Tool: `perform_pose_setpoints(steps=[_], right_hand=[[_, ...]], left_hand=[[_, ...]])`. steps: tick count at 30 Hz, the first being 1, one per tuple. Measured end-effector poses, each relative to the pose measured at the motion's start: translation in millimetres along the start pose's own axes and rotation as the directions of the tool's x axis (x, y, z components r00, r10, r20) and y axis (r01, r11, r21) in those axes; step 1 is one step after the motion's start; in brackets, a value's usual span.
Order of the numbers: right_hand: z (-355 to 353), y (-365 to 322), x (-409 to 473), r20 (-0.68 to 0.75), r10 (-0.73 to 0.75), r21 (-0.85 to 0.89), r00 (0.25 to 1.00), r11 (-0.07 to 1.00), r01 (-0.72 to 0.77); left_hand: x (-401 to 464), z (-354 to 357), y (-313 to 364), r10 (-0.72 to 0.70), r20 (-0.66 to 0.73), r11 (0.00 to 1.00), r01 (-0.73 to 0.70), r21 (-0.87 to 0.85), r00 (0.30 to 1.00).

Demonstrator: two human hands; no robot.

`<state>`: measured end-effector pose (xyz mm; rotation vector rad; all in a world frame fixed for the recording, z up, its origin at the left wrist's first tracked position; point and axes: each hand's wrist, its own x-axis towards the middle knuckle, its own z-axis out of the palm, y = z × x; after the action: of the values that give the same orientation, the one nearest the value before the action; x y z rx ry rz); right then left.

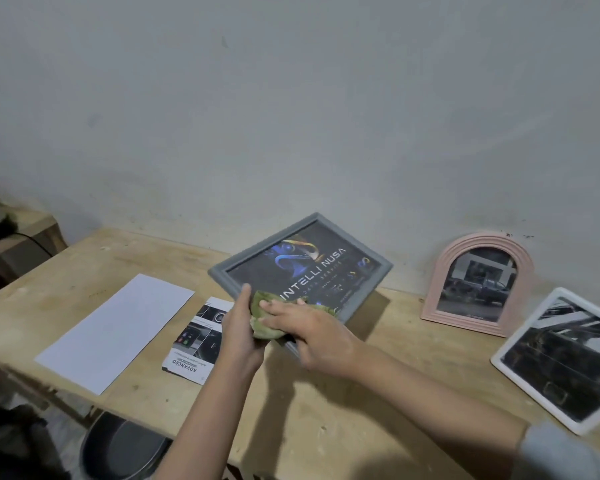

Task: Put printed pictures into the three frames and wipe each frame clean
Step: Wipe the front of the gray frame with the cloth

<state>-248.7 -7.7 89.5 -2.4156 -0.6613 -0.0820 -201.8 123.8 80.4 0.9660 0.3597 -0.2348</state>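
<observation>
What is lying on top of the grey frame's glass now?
A green cloth lies on the grey frame, under the right hand. The cloth and both hands cover the picture's lower corner.

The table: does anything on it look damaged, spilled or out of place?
Nothing looks spilled or broken. The grey frame is tilted only because the left hand holds it up while the right hand presses a green cloth on it. The brochure lies partly under that frame.
</observation>
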Motion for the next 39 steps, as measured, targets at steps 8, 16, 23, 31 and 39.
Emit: perform_pose_setpoints(steps=[8, 16, 23, 31, 39], right_hand=[[13.3, 17.4, -28.7, 0.112, -0.154, -0.117, 0.982, 0.979, 0.167], [25.3, 55.1, -38.8, 0.286, -0.18, -0.198, 0.941, 0.95, 0.242], [15.7, 100.9, -4.0, 0.217, 0.227, -0.129, 0.95, 0.971, -0.202], [9.2, 150.8, 112.3, 0.051, 0.445, -0.195, 0.894, 0.882, -0.428], [56.5, 204.2, 254.7, -0.06, 0.432, -0.273, 0.9, 0.86, -0.431]], left_hand=[[5.5, -14.0, 5.7, 0.102, -0.172, 0.985, -0.075, 0.154, 0.98], [18.5, -27.0, 29.3, 0.304, -0.382, 0.938, -0.205, 0.278, 0.873], [48.9, -91.6, 68.6, 0.57, -0.518, 0.791, -0.256, 0.555, 0.638], [104.8, -177.4, 135.3, 0.725, -0.372, 0.564, -0.191, 0.803, 0.579], [174.8, -239.3, 184.6, 0.597, -0.277, 0.523, -0.103, 0.846, 0.753]])
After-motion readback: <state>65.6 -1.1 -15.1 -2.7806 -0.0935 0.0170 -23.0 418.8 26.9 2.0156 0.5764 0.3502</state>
